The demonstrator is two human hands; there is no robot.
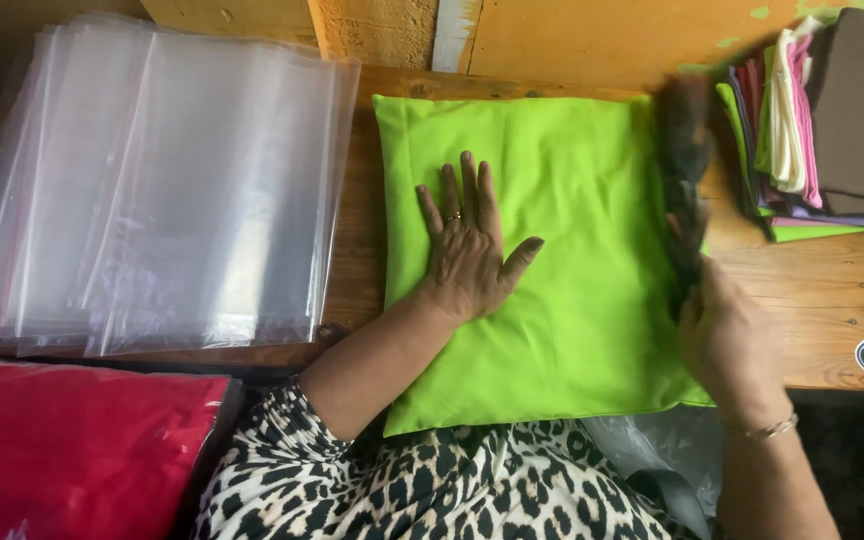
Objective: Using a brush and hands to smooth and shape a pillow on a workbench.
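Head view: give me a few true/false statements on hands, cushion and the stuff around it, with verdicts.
1. The left hand lies flat, fingers spread, on the green cushion. True.
2. The right hand rests on the stack of clear plastic bags. False: it is at the cushion's right edge, holding a dark blurred object; the bags lie to the cushion's left.
3. The cushion lies on a wooden table. True.
4. The pile of folded cloths sits at the table's left end. False: it is at the far right.
5. A red cushion shows at lower left. True.
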